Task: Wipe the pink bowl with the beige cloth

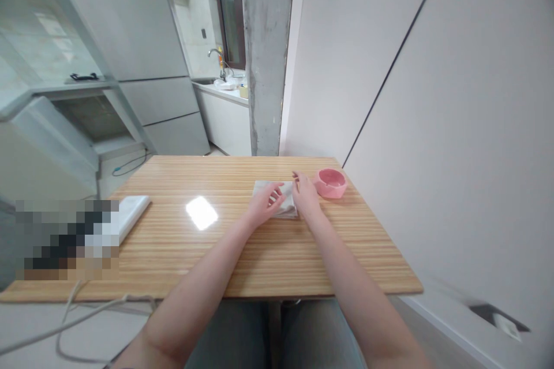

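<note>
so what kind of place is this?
Probably a home kitchen or dining corner. A tall fridge stands behind the wooden table, and a sink tap sits over a counter by the window. Both hands, left and right, rest on a folded cloth.

Both bare forearms extend forward from the lower edge of the view and converge toward the centre. The left forearm runs diagonally up and to the right; the right forearm runs up and slightly to the left. The left hand [266,203] lies palm down, fingers loosely curled and slightly spread, fingertips directed toward the right hand. The right hand [305,193] lies palm down just beside it, fingers extended forward and held close together, thumb on the inner side. The two hands are near each other, fingertips almost meeting. Both wrists are straight and low.
</note>
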A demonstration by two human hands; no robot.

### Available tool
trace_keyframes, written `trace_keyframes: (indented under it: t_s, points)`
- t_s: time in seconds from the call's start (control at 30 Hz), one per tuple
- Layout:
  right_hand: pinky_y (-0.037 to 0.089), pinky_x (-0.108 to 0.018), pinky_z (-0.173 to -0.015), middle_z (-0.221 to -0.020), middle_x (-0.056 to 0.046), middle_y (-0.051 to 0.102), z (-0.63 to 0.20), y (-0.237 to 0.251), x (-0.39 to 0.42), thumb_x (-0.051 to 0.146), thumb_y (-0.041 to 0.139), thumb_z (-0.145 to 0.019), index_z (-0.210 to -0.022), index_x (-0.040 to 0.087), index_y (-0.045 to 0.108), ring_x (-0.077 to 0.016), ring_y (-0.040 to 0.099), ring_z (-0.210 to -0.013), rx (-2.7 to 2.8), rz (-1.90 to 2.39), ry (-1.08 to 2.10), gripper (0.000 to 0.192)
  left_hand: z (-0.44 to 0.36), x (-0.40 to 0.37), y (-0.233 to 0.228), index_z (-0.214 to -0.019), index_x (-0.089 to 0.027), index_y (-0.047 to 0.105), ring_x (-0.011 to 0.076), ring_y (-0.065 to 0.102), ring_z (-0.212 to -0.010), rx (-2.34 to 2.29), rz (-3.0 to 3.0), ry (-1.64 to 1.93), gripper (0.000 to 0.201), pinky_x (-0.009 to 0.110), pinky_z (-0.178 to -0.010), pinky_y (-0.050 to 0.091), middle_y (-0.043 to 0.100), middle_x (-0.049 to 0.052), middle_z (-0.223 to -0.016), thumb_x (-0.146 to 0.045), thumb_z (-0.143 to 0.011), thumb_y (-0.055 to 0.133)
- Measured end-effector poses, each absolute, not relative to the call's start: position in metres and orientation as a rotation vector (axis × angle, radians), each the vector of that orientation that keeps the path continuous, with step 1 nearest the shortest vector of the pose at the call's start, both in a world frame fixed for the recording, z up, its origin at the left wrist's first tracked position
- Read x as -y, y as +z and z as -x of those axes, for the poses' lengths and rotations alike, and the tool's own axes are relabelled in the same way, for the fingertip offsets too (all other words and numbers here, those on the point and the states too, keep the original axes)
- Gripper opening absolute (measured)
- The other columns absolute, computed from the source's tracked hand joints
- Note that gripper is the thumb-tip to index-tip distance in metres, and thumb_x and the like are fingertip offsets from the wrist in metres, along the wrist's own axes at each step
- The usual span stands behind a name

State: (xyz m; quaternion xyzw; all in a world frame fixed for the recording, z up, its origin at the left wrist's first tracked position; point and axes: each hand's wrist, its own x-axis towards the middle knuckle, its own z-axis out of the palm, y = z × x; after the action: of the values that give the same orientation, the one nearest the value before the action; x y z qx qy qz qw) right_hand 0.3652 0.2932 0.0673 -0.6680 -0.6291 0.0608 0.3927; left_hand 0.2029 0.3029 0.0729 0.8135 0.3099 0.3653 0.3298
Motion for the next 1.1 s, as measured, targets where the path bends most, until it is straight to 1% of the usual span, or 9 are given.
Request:
trace_keyframes:
  t_s: [0.1, 0.2, 0.3, 0.4, 0.67, 0.77, 0.83, 0.97, 1.1]
  points:
    - [0.034, -0.033, -0.105, -0.132, -0.011, 0.053, -0.348, 0.068, -0.29, 0.025, 0.038, -0.091, -0.128, 0.018, 0.049, -0.0176, 0.045, -0.124, 1.903, 1.503, 0.26, 0.039, -0.193, -0.309, 0.08, -0.095, -0.017, 0.057, 0.0128, 0.053, -0.069, -1.068, -2.201, 1.129, 0.025, 0.026, -0.064, 0.043, 0.058, 0.003, -0.078, -0.032, -0.092, 0.038]
    - [0.036, -0.034, -0.101, -0.121, -0.012, 0.059, -0.332, 0.071, -0.279, 0.034, 0.04, -0.092, -0.111, 0.016, 0.062, -0.0203, 0.051, -0.115, 2.159, 1.6, 0.317, 0.034, -0.186, -0.312, 0.081, -0.077, -0.017, 0.054, 0.0137, 0.05, -0.066, -1.179, -2.28, 1.119, 0.03, 0.027, -0.064, 0.038, 0.056, 0.002, -0.07, -0.032, -0.094, 0.034]
    - [0.038, -0.037, -0.095, -0.108, -0.018, 0.062, -0.332, 0.077, -0.256, 0.04, 0.036, -0.092, -0.099, 0.011, 0.066, -0.0254, 0.055, -0.107, 2.107, 1.94, 0.182, 0.041, -0.186, -0.311, 0.078, -0.07, -0.018, 0.05, 0.0139, 0.049, -0.065, -1.105, -2.363, 0.989, 0.032, 0.026, -0.062, 0.035, 0.055, 0.001, -0.067, -0.033, -0.094, 0.034]
    - [0.039, -0.039, -0.092, -0.112, -0.022, 0.058, -0.359, 0.075, -0.225, 0.04, 0.048, -0.086, -0.102, 0.009, 0.063, -0.0314, 0.052, -0.109, 1.961, 2.223, 0.01, 0.038, -0.19, -0.31, 0.073, -0.064, -0.019, 0.046, 0.014, 0.047, -0.063, -1.069, -2.428, 0.833, 0.035, 0.026, -0.06, 0.032, 0.052, 0.0, -0.063, -0.035, -0.093, 0.034]
    - [0.039, -0.044, -0.091, -0.106, -0.02, 0.059, -0.458, 0.069, -0.179, 0.032, 0.049, -0.085, -0.102, 0.012, 0.06, -0.0314, 0.056, -0.103, 1.608, 2.623, -0.103, 0.028, -0.2, -0.316, 0.061, -0.065, -0.018, 0.051, 0.0156, 0.05, -0.064, -1.016, -2.434, 0.654, 0.038, 0.027, -0.061, 0.035, 0.057, 0.002, -0.065, -0.033, -0.094, 0.032]
    - [0.028, -0.055, -0.101, -0.109, -0.018, 0.06, -0.437, 0.09, -0.191, 0.028, 0.049, -0.084, -0.099, 0.014, 0.061, -0.0325, 0.053, -0.111, 1.694, 2.468, -0.15, 0.024, -0.199, -0.316, 0.06, -0.067, -0.018, 0.053, 0.0154, 0.051, -0.064, -1.005, -2.448, 0.661, 0.034, 0.027, -0.061, 0.036, 0.059, 0.002, -0.067, -0.033, -0.092, 0.036]
    - [0.028, -0.049, -0.105, -0.114, -0.016, 0.06, -0.406, 0.104, -0.208, 0.024, 0.049, -0.083, -0.106, 0.015, 0.06, -0.0285, 0.051, -0.115, 1.859, 2.136, -0.063, 0.027, -0.198, -0.315, 0.058, -0.073, -0.018, 0.057, 0.0154, 0.052, -0.064, -1.004, -2.449, 0.668, 0.028, 0.026, -0.06, 0.038, 0.06, 0.002, -0.069, -0.033, -0.089, 0.041]
    - [0.034, -0.036, -0.106, -0.132, -0.01, 0.053, -0.34, 0.111, -0.25, 0.006, 0.042, -0.075, -0.129, 0.017, 0.048, -0.0177, 0.046, -0.123, 2.081, 1.494, 0.366, 0.056, -0.195, -0.319, 0.053, -0.089, -0.017, 0.063, 0.0175, 0.06, -0.073, -0.99, -2.426, 0.654, 0.017, 0.028, -0.068, 0.046, 0.067, 0.005, -0.08, -0.023, -0.081, 0.05]
    - [0.034, -0.034, -0.108, -0.128, -0.013, 0.057, -0.308, 0.086, -0.284, -0.003, 0.039, -0.065, -0.122, 0.011, 0.055, -0.0176, 0.048, -0.122, 2.078, 1.388, 0.513, 0.061, -0.194, -0.325, 0.047, -0.1, -0.013, 0.064, 0.0235, 0.063, -0.092, -1.055, -2.393, 0.701, 0.029, 0.034, -0.083, 0.05, 0.069, 0.012, -0.098, -0.013, -0.074, 0.053]
